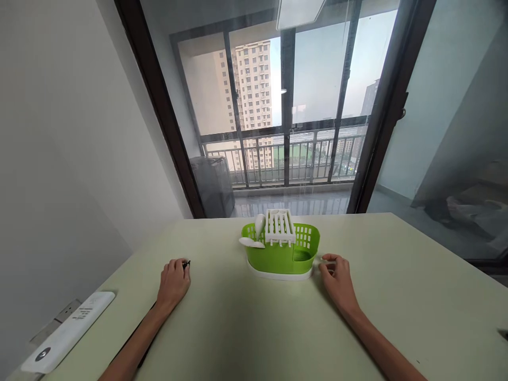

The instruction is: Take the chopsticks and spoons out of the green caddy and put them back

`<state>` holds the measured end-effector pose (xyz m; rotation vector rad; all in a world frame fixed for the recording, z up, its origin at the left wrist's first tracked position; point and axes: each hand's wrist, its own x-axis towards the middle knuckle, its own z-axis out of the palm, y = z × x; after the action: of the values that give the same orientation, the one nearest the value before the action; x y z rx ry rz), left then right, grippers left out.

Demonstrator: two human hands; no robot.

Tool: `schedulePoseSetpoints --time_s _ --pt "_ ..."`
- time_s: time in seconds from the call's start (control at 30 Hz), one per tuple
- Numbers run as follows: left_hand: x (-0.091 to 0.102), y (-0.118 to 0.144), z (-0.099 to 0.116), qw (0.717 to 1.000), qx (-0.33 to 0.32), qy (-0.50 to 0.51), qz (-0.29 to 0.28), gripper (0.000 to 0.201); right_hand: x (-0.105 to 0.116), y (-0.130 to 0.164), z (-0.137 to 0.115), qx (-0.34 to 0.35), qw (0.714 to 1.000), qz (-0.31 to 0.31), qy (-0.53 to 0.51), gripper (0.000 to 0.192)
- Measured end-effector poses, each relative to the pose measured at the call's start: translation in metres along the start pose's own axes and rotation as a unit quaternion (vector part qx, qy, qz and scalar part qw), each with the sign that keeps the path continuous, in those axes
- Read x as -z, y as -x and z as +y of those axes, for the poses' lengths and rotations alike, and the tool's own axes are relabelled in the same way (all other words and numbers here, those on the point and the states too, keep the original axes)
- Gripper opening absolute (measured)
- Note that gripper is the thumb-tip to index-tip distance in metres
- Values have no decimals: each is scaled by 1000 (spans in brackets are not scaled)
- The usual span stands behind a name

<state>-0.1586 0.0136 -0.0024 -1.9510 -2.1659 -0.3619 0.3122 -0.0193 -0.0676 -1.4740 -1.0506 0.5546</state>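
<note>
We are resting both forearms on the pale green-white tabletop, one on each side of the bright green slotted plastic cutlery drainer, which is standing upright near the far middle of the table on its white drip tray. This central position is keeping the drainer within equal reach of both hands.

Our left hand is lying palm down, well apart from the drainer, with the fingers curled loosely. A small dark object is showing at the fingertips; we cannot tell whether the fingers are pinching it or merely covering it.

Our right hand is sitting just beside the drainer's right end, fingers bent and partly spread, gripping nothing. Whether a fingertip is touching the tray rim cannot be determined.

Inside the drainer, a white ribbed plastic insert is standing in the rear section, and two white plastic spoons are leaning out over the left rim, bowls exposed, presumably so they can drain and be lifted easily.

A white power strip is lying along the table's near left edge, clear of both arms.
</note>
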Motion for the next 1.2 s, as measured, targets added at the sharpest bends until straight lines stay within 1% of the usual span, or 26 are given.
schedulePoseSetpoints --time_s 0.1,0.23,0.3,0.33,0.37,0.43,0.5,0.53,0.6,0.63,0.67,0.73,0.8,0.9,1.0,1.1,1.17,1.2 --pt "-4 0 -3 1000 11 -10 -15 56 0 0 1 0 1000 0 4 25" --pt "-11 1 -8 997 13 -27 -75 65 0 -1 2 3 1000 -1 9 25" --pt "-13 2 -8 995 15 -32 -90 69 0 -1 2 4 1000 -1 10 25" --pt "-13 2 -8 996 14 -36 -85 71 0 -1 3 4 1000 0 9 25" --pt "-12 2 -6 997 8 -42 -66 72 0 -1 3 5 1000 0 9 26" --pt "-4 1 3 998 -32 -48 -3 73 -1 0 3 5 1000 0 8 26" --pt "12 0 21 993 -104 -18 51 74 -1 0 2 5 1000 -2 6 26" --pt "22 -1 34 988 -142 16 57 74 -1 0 2 4 1000 -3 5 26" --pt "47 -2 66 975 -191 107 32 74 -1 0 1 3 1000 -4 3 26" --pt "60 -2 83 964 -219 151 21 76 -1 0 1 2 1000 -4 2 26" --pt "73 -3 100 950 -252 185 8 82 -1 0 0 1 1000 -4 2 26" --pt "94 -5 132 925 -304 226 -10 104 -1 0 0 1 1000 -4 1 26" --pt "108 -13 158 911 -329 247 -37 122 -1 0 -1 1 1000 -4 -1 26" --pt "116 -31 184 896 -352 252 -100 142 -1 0 -1 3 1000 -5 -5 26" --pt "116 -52 199 875 -378 245 -176 153 -1 0 -2 2 1000 -14 -12 25" --pt "117 -65 208 854 -404 232 -233 153 -1 0 -5 0 1000 -23 -19 24" --pt "118 -68 212 847 -417 229 -237 148 0 1 -7 -1 999 -25 -23 24" --pt "119 -69 213 847 -424 226 -227 144 0 1 -8 -2 999 -27 -24 24"
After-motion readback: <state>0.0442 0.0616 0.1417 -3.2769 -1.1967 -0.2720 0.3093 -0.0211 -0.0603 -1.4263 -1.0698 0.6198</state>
